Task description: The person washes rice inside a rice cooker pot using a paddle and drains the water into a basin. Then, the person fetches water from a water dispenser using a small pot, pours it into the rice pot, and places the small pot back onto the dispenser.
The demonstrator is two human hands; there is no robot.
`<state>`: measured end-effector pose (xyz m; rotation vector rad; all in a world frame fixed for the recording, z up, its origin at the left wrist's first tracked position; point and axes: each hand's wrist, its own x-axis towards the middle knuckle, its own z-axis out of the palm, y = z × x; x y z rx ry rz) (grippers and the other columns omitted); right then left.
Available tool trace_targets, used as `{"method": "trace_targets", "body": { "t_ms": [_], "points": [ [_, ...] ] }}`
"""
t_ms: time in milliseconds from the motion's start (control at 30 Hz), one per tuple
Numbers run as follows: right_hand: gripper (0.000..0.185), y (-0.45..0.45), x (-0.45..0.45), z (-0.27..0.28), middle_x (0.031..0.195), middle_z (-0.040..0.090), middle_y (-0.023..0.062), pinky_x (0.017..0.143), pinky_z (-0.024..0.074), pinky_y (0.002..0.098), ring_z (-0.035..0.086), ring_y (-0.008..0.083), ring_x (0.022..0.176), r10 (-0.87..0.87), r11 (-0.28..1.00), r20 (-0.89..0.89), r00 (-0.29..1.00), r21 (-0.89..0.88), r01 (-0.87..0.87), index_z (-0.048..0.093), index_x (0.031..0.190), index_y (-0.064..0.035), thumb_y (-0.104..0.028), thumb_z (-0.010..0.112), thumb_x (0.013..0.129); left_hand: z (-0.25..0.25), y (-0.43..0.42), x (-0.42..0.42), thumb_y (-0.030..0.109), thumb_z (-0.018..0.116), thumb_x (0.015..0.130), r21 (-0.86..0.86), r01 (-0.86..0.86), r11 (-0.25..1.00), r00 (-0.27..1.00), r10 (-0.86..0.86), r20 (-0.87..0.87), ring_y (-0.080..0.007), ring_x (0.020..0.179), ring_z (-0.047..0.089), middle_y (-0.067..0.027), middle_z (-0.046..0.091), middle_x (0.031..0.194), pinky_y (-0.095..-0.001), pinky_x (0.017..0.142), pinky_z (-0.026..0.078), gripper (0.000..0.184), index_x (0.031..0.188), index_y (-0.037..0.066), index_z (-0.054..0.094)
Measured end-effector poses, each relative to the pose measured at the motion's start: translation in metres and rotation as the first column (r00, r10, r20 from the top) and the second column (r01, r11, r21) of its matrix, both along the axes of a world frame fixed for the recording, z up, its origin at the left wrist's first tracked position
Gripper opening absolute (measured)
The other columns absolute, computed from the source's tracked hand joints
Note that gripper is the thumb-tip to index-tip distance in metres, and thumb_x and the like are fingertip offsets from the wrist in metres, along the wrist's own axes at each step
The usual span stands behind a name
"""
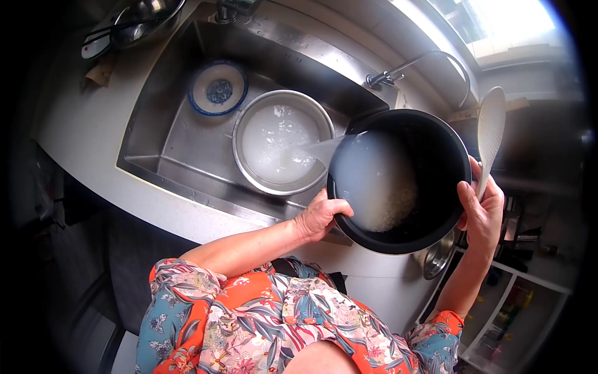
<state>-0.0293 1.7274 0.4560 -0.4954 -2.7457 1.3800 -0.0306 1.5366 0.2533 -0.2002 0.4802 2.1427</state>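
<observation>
A black rice cooker pot (436, 149) is tilted to the left over the sink's right side, with cloudy water and rice grains (393, 209) inside. Milky water streams from its lip into a round metal basin (240, 146), which holds whitish water and stands in the sink. My left hand (321, 215) grips the pot's lower left rim, thumb over the edge. On the right side of the pot, my right hand (483, 206) holds the rim and also a white rice paddle (491, 128), which points up between thumb and fingers.
A blue-rimmed plate (219, 70) lies in the steel sink (180, 137), left of the basin. A faucet (230, 11) and a thin curved spout (430, 56) stand behind. Metal bowls (146, 22) sit at the upper left; a metal dish (439, 255) is below the pot. Shelves are at lower right.
</observation>
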Motion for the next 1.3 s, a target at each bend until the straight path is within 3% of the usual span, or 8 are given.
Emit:
{"method": "trace_targets", "body": {
  "t_ms": [133, 1300],
  "points": [
    [0.040, -0.001, -0.001, 0.003, 0.057, 0.049, -0.0059, 0.033, 0.0305, 0.0137, 0.039, -0.0007, 0.037, 0.024, 1.000, 0.002, 1.000, 0.005, -0.024, 0.051, 0.122, 0.0018, -0.015, 0.062, 0.087, -0.002, 0.000, -0.001, -0.003, 0.052, 0.067, 0.020, 0.021, 1.000, 1.000, -0.021, 0.008, -0.0161, 0.089, 0.055, -0.0057, 0.055, 0.096, -0.0298, 0.082, 0.048, 0.044, 0.110, 0.004, 0.049],
    [0.053, -0.014, -0.015, 0.017, 0.054, 0.045, -0.0063, 0.031, 0.0280, 0.0136, 0.039, -0.0003, 0.035, 0.087, 0.995, 0.005, 0.996, 0.044, -0.087, 0.047, 0.124, 0.0058, -0.024, 0.066, 0.085, 0.005, -0.004, -0.002, -0.004, 0.052, 0.067, 0.085, 0.006, 0.996, 0.995, -0.014, 0.095, -0.0135, 0.085, 0.053, -0.0036, 0.052, 0.092, -0.0275, 0.078, 0.047, 0.043, 0.109, 0.006, 0.049]
  ]
}}
